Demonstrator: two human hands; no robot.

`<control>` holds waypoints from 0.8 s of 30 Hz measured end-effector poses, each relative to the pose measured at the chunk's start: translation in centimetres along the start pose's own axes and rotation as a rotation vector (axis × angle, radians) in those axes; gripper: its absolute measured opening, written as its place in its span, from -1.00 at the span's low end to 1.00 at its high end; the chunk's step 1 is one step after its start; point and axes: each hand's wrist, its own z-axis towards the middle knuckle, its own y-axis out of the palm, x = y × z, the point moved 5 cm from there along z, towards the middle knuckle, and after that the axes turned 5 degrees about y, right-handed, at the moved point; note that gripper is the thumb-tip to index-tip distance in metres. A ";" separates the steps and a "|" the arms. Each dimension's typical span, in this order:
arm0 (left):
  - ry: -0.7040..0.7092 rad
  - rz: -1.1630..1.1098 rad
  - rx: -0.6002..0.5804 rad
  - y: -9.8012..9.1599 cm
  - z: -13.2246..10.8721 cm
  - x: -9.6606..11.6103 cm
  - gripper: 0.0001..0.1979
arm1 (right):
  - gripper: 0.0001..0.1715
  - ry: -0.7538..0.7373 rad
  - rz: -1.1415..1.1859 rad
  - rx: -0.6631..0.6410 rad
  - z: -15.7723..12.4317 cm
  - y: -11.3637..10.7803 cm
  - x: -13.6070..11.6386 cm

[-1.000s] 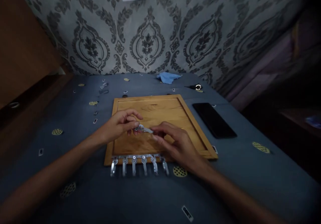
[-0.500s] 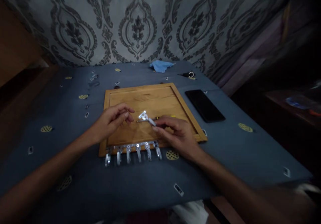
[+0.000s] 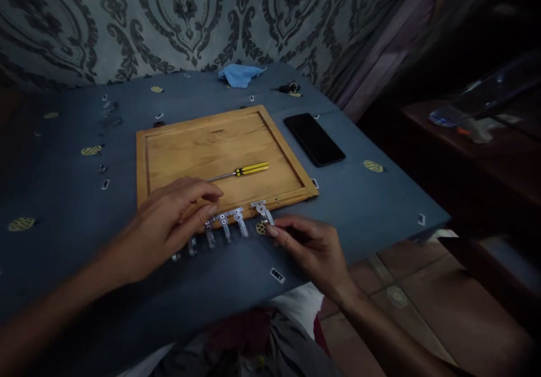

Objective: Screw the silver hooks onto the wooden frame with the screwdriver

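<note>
A framed wooden panel, like a cabinet door [image 3: 288,149], lies on the blue tablecloth. Along its front edge sits a row of several metal cabinet hinges [image 3: 240,222], their arms sticking out toward me. My right hand [image 3: 315,247] pinches another cabinet hinge [image 3: 261,210] by its arm, with the plate end over the panel's front edge near the right corner. Small dark holes show in the wood beside it. My left hand [image 3: 169,225] hovers over the left part of the hinge row, fingers curved and apart from the thumb, hiding some hinges. A yellow-and-black screwdriver [image 3: 252,168] rests on the panel.
Right of the panel lies a black phone [image 3: 315,139]. Behind are a blue cloth [image 3: 240,76] and a small black item with a ring [image 3: 291,87]. Loose metal pieces [image 3: 110,120] lie at the back left. A clear bottle [image 3: 486,95] lies on a brown surface at right.
My right hand has lowered the held hinge from above the panel to its front edge, near the right corner. My left hand has come nearer, over the hinge row. The view has shifted right.
</note>
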 end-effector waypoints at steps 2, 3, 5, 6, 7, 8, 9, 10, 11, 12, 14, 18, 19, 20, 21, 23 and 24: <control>0.051 0.011 -0.046 0.9 0.0 0.8 -0.78 | -0.63 0.010 0.010 -0.022 0.1 0.4 0.1; 0.070 0.020 -0.079 1.3 0.0 1.1 -0.79 | -0.65 0.007 0.016 -0.036 0.2 0.6 0.0; 0.077 0.050 -0.145 2.2 0.0 1.4 -0.78 | -0.71 -0.003 0.021 -0.062 0.3 0.9 -0.2; 0.071 0.068 -0.171 2.6 0.1 1.4 -0.78 | -0.73 -0.006 0.021 -0.070 0.4 0.9 -0.3; 0.064 0.088 -0.192 2.9 0.1 1.4 -0.77 | -0.73 -0.006 0.020 -0.075 0.4 1.0 -0.3; 0.059 0.109 -0.207 3.2 0.2 1.3 -0.76 | -0.73 -0.006 0.018 -0.082 0.4 1.0 -0.4; 0.059 0.130 -0.214 3.5 0.2 1.2 -0.74 | -0.74 -0.008 0.017 -0.086 0.4 1.0 -0.5; 0.060 0.150 -0.220 3.7 0.2 1.1 -0.72 | -0.74 -0.018 0.018 -0.087 0.4 1.0 -0.5; 0.061 0.169 -0.224 4.0 0.3 1.1 -0.70 | -0.75 -0.032 0.020 -0.087 0.4 1.0 -0.6; 0.064 0.183 -0.227 4.2 0.3 1.0 -0.69 | -0.77 -0.044 0.019 -0.088 0.4 1.0 -0.7; 0.068 0.200 -0.235 4.5 0.4 0.9 -0.66 | -0.79 -0.062 0.015 -0.091 0.4 1.1 -0.7; 0.083 0.233 -0.246 4.9 0.9 1.1 -0.62 | -0.75 -0.073 0.009 -0.107 0.6 1.3 -0.8; 0.077 0.249 -0.254 5.0 1.0 1.3 -0.61 | -0.74 -0.077 0.009 -0.113 0.6 1.3 -0.8; 0.070 0.265 -0.264 5.0 1.1 1.4 -0.61 | -0.74 -0.081 0.010 -0.120 0.7 1.4 -0.9; 0.062 0.280 -0.277 5.1 1.2 1.5 -0.61 | -0.74 -0.085 0.008 -0.126 0.7 1.4 -0.9; 0.052 0.299 -0.296 5.2 1.3 1.7 -0.61 | -0.75 -0.094 0.001 -0.126 0.7 1.4 -0.9; 0.053 0.305 -0.298 5.3 1.3 1.8 -0.61 | -0.76 -0.103 -0.003 -0.121 0.7 1.4 -0.9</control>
